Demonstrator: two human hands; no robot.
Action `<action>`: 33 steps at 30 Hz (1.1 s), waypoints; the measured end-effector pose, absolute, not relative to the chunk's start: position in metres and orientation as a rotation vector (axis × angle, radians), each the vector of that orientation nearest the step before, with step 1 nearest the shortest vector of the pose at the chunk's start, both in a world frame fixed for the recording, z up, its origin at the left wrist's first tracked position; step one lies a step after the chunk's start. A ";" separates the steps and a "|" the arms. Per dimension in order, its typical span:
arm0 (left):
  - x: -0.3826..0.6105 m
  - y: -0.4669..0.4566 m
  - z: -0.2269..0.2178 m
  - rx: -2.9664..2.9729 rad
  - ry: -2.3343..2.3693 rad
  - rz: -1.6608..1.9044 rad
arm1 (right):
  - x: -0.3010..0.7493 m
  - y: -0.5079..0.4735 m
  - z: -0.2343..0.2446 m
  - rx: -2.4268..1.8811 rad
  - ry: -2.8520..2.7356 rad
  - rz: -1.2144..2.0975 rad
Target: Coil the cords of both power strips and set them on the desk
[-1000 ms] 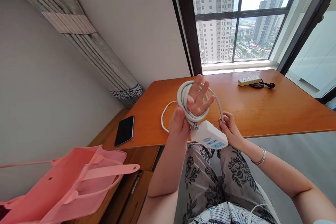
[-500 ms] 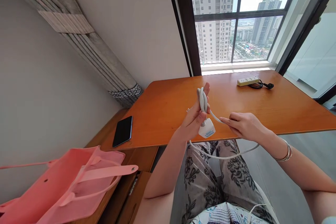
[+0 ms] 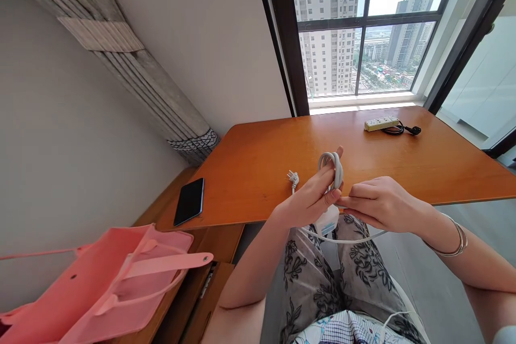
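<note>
My left hand (image 3: 308,200) grips a coiled white cable (image 3: 334,168) over the near edge of the orange wooden table (image 3: 403,166). The white power strip body (image 3: 327,221) hangs just below that hand. My right hand (image 3: 377,203) pinches the loose run of the same cable, which loops down over my lap (image 3: 342,238). The cable's white plug (image 3: 293,177) sticks out to the left of my left hand, above the tabletop.
A second beige power strip (image 3: 381,123) with a black cord (image 3: 401,130) lies at the table's far right. A black phone (image 3: 190,200) rests on the lower side shelf. A pink bag (image 3: 108,279) sits at the lower left. A large window is behind the table.
One second ago the cable sat in wide loops round my spread left hand. The coil is now folded flat in my left fingers, both hands have dropped toward the table edge, and the plug end has come into view.
</note>
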State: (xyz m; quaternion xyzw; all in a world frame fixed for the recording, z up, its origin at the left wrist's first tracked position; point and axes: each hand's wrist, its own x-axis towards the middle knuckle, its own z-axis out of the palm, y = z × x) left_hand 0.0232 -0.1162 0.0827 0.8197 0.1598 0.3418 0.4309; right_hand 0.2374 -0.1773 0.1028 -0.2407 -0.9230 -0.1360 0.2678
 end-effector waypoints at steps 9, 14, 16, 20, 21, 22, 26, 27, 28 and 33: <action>0.031 -0.127 0.069 1.506 0.272 0.462 | 0.244 -0.159 0.119 -0.704 -2.185 -0.391; 0.036 -0.131 0.060 1.237 0.124 0.319 | 0.242 -0.138 0.118 -0.669 -2.294 0.086; 0.036 -0.130 0.055 1.209 0.096 0.318 | 0.239 -0.134 0.115 -0.652 -2.306 0.350; 0.034 -0.126 0.049 1.224 0.029 0.312 | 0.236 -0.129 0.108 -0.655 -2.222 0.752; 0.033 -0.126 0.050 1.241 0.029 0.300 | 0.236 -0.128 0.107 -0.659 -2.209 0.821; 0.032 -0.125 0.051 1.256 0.036 0.287 | 0.238 -0.126 0.105 -0.661 -2.196 0.881; 0.028 -0.125 0.057 1.234 0.045 0.276 | 0.246 -0.119 0.096 -0.683 -2.084 1.085; 0.027 -0.126 0.058 1.217 0.046 0.301 | 0.248 -0.118 0.093 -0.687 -2.028 1.109; 0.027 -0.126 0.058 1.196 0.044 0.336 | 0.249 -0.117 0.088 -0.690 -1.971 1.113; 0.030 -0.126 0.054 1.067 -0.026 0.510 | 0.240 -0.120 0.057 -0.740 -1.732 0.922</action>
